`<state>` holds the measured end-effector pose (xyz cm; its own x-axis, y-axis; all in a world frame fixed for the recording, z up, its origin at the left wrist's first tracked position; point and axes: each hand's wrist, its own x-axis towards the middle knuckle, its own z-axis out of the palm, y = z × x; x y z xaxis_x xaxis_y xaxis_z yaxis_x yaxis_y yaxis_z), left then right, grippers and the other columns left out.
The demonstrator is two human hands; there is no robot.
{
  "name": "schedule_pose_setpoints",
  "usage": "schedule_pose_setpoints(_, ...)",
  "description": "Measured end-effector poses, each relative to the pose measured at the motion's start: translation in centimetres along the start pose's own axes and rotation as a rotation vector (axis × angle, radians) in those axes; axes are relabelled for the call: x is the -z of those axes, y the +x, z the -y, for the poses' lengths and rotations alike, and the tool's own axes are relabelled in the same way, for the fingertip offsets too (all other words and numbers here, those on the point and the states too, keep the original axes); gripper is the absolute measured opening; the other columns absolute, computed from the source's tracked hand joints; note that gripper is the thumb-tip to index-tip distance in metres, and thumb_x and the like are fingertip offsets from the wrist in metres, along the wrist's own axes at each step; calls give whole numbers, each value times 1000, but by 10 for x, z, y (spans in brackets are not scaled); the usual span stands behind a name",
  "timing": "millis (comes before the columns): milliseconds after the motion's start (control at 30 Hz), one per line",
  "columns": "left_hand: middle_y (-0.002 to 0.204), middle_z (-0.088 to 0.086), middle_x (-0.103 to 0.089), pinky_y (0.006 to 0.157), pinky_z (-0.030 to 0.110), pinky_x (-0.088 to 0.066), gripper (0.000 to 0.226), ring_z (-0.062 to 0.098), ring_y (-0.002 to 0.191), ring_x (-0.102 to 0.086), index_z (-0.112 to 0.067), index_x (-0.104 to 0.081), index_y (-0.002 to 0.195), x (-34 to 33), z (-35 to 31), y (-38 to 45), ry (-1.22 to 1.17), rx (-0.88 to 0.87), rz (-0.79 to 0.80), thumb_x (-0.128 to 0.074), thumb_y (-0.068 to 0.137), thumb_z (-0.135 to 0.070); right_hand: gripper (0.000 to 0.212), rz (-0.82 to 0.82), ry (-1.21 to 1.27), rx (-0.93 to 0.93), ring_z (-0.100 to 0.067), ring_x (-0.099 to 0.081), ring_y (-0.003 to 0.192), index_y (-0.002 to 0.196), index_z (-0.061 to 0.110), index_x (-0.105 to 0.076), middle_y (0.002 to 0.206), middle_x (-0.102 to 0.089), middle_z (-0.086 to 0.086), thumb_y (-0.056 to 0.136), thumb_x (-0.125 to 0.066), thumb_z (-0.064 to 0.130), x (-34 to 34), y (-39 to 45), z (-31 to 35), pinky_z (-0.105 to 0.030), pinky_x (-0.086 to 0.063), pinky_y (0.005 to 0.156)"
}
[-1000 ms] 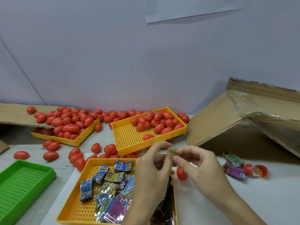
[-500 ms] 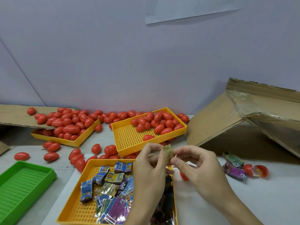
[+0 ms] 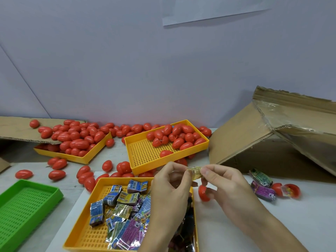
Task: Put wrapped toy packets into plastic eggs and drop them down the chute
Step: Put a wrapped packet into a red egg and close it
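While both hands hover just above the near yellow perforated plastic tray of wrapped toy packets (image 3: 94, 231), they share one small gold foil-wrapped toy packet (image 3: 195, 172): the left hand (image 3: 171, 190) pinches its left end between thumb and forefinger, and the right hand (image 3: 227, 186) pinches its right end the same way, remaining fingers curled. Held by both ends like this, the packet seems to be getting folded or squeezed narrower, likely so it will fit inside an egg. A red plastic egg half (image 3: 203, 192) sits on the white worktop (image 3: 236, 224) just right of that tray, directly beneath the right hand, probably parked there within easy reach to receive the packet; whether the fingers touch it I cannot tell. Inside the tray lie many blue, purple and gold packets (image 3: 127, 197), heaped toward its right side where the hands draw from. Beyond the tray, a second yellow perforated tray (image 3: 145, 157) is propped at a tilt and carries red plastic eggs (image 3: 178, 137) gathered at its far end. Farther left of it, a third yellow tray (image 3: 80, 158) overflows with eggs under a cardboard flap (image 3: 16, 128). Right of the near tray, well apart, stands a slanted brown cardboard chute (image 3: 254, 135), with two spare wrapped packets (image 3: 261, 186) and an opened red egg (image 3: 289, 190) at its foot. A green perforated tray (image 3: 27, 206) lies left of the near tray
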<state>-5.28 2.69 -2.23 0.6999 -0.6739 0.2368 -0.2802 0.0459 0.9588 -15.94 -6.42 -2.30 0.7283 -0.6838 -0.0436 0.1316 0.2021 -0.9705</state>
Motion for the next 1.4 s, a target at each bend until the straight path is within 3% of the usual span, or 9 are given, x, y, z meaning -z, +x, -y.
schedule_pose_setpoints(200,89,-16,-70,65,28,-57,21,8,85,-68,-30,-68,99,1,-2,0,81,-129,75,-69,91,-10,41,3,85,-54,-24,-49,77,92,7,-78,85,-54,-15,66,-74,39,2,-1,2,-40,-40,71)
schedule_pose_setpoints(333,81,-15,-67,55,26,-51,23,11,77,-63,-32,-71,92,2,-1,1,122,-200,108,-75,86,-10,40,-9,13,21,-33,-51,78,91,10,-80,81,-66,-15,67,-73,41,1,-2,4,-43,-42,75)
schedule_pose_setpoints(433,77,-13,-68,61,20,-52,14,12,77,-65,-30,-72,86,2,0,1,119,-193,122,-76,86,-16,41,-1,-108,57,-20,-69,84,93,15,-80,86,-75,-11,68,-70,46,4,-2,7,-35,-56,78)
schedule_pose_setpoints(533,75,-12,-70,62,18,-52,13,8,74,-67,-31,-73,84,1,-2,-1,45,-126,152,-72,89,-18,42,-7,-117,59,-13,-64,72,91,17,-81,79,-72,-10,66,-70,49,7,-2,9,-25,-51,66)
schedule_pose_setpoints(733,69,0,-72,57,17,-50,11,6,60,-65,-20,-74,83,0,-6,-2,-107,8,122,-71,90,-12,39,25,-85,54,-21,-48,68,91,17,-81,78,-61,-25,68,-71,47,10,-2,11,-38,-41,67)
schedule_pose_setpoints(933,69,1,-70,57,19,-50,12,6,58,-63,-17,-69,91,1,-7,-1,-163,0,122,-68,89,-6,40,-8,-89,52,-9,-53,60,90,17,-82,69,-63,-13,63,-73,46,12,-1,11,-21,-49,59)
schedule_pose_setpoints(1100,88,-9,-67,61,28,-54,29,12,88,-65,-30,-65,83,2,-4,-2,-35,-175,116,-68,90,-2,30,-69,128,-48,-8,-48,54,84,9,-80,63,-55,-6,68,-73,33,4,-1,7,-18,-46,50)
schedule_pose_setpoints(1200,89,-11,-66,62,30,-55,22,14,89,-65,-28,-64,82,2,-3,-2,-9,-236,113,-62,87,-7,20,-62,245,-124,-11,-41,53,72,12,-77,58,-45,-4,67,-74,31,-3,-2,7,-20,-36,43)
schedule_pose_setpoints(1400,87,-13,-68,62,26,-51,24,13,89,-66,-30,-69,89,7,-1,1,61,-250,182,-52,89,-13,16,-74,446,-255,-11,-40,49,68,12,-75,57,-45,0,75,-72,27,-6,-2,9,-28,-23,56)
